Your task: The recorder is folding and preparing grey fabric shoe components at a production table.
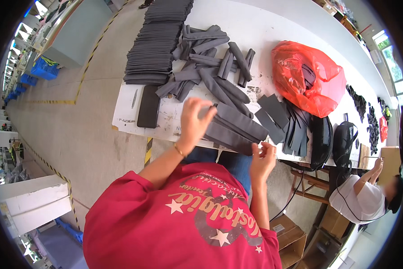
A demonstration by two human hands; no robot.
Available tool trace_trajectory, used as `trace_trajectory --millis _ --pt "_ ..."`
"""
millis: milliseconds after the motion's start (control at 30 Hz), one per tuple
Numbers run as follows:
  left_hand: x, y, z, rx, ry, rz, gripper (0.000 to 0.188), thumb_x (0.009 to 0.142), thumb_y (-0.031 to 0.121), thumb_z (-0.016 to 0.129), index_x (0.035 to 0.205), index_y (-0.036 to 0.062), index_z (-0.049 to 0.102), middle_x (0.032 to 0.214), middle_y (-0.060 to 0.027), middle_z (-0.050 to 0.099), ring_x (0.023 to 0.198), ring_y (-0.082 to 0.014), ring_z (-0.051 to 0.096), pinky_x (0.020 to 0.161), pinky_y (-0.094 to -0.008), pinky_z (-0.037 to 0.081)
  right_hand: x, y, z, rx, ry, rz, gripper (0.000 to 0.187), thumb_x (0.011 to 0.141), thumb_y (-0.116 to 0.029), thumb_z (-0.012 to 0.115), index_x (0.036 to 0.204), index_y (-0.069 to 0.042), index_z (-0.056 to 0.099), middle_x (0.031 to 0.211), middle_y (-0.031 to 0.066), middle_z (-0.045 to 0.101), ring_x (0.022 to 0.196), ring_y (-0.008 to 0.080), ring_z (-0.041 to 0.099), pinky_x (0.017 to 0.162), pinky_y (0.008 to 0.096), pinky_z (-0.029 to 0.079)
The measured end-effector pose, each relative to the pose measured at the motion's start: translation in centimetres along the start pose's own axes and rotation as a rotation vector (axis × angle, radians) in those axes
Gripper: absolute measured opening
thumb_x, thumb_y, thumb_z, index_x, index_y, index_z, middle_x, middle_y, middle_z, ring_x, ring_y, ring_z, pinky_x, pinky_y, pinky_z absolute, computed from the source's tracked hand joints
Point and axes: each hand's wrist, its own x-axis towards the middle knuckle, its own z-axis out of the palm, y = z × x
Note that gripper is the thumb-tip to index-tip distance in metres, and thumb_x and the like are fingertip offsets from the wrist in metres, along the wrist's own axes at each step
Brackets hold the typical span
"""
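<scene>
A bundle of long grey fabric strips (235, 127) lies at the near edge of the white table (273, 31). My left hand (193, 120) is curled over the bundle's left end and grips it. My right hand (262, 158) is just off the table edge, fingers pinched together at the bundle's near right corner. Whether those fingers hold a strip is hidden. A loose pile of more grey strips (210, 62) lies behind the bundle, beside a tall stack of dark grey flat pieces (154, 45).
A red plastic bag (307, 78) sits right of the pile, with dark flat pieces (278, 116) and black mesh parts (321, 139) in front of it. A black flat slab (148, 106) lies at the table's left end. Another person in white (363, 197) works at the right; cardboard boxes (291, 237) stand below.
</scene>
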Motion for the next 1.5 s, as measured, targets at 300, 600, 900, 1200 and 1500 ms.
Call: trace_trajectory --millis 300,600,900,1200,1500 --pt "6.7 -6.7 4.2 -0.18 -0.364 -0.751 0.036 0.085 0.029 0.073 0.076 -0.0039 0.063 0.057 -0.0102 0.063 0.043 -0.0151 0.059 0.044 -0.0286 0.046 11.0 4.9 -0.1 -0.133 -0.04 -0.326 0.011 0.085 -0.01 0.067 0.091 -0.002 0.061 0.086 0.0135 0.058 0.08 0.0313 0.058 0.069 0.0408 0.047" --pt "8.3 -2.2 1.6 -0.816 -0.187 -0.604 0.021 0.092 0.01 0.061 0.107 -0.0037 0.057 0.072 -0.0132 0.068 0.057 -0.0205 0.068 0.044 -0.026 0.048 15.1 5.8 3.8 -0.788 -0.314 -0.673 0.026 0.083 -0.015 0.064 0.104 0.0 0.06 0.1 0.0117 0.058 0.095 0.0273 0.056 0.08 0.0377 0.049" --pt "8.1 -1.1 1.1 -1.331 -0.118 -0.813 0.024 0.095 0.007 0.055 0.114 -0.0056 0.057 0.097 -0.0175 0.066 0.088 -0.032 0.07 0.076 -0.041 0.06 15.7 5.0 3.4 -0.866 -0.279 -0.754 0.008 0.08 -0.008 0.057 0.088 -0.005 0.056 0.091 0.0117 0.058 0.088 0.0261 0.058 0.076 0.0362 0.049" --pt "7.7 -0.6 1.8 -1.234 0.037 -0.967 0.028 0.09 -0.011 0.051 0.118 -0.0084 0.051 0.115 -0.0241 0.058 0.104 -0.0338 0.064 0.093 -0.0421 0.055 15.2 0.1 -2.2 -0.066 -0.214 -0.228 0.022 0.083 -0.004 0.063 0.089 0.0 0.042 0.09 0.0185 0.048 0.081 0.0358 0.049 0.075 0.0426 0.042" --pt "6.9 2.7 1.3 -1.568 -0.376 -1.093 0.025 0.095 0.001 0.052 0.12 -0.0038 0.053 0.12 -0.0186 0.061 0.114 -0.034 0.06 0.096 -0.0436 0.053 8.8 -4.2 -3.9 0.11 -0.226 -0.362 0.027 0.077 -0.006 0.074 0.085 0.0 0.05 0.104 0.0187 0.053 0.093 0.0341 0.054 0.08 0.0366 0.044"
